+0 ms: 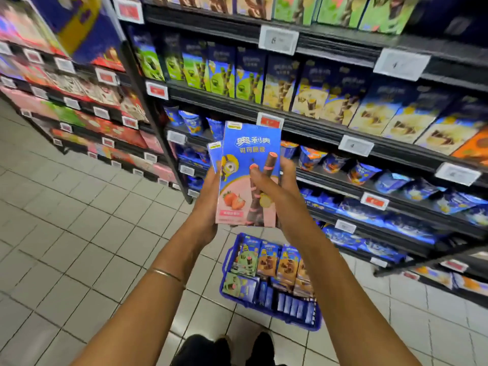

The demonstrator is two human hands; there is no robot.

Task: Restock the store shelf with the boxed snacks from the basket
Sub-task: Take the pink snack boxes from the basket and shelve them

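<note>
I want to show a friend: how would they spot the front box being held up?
Before the dark snack shelves, above the blue basket on the tiled floor, the left hand and right hand hold boxes upright. The front box is blue on top and pink below with strawberries, unlike the green and brown boxes in the basket.

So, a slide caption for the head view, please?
Left hand and right hand hold strawberry boxes; blue basket on floor.
</note>
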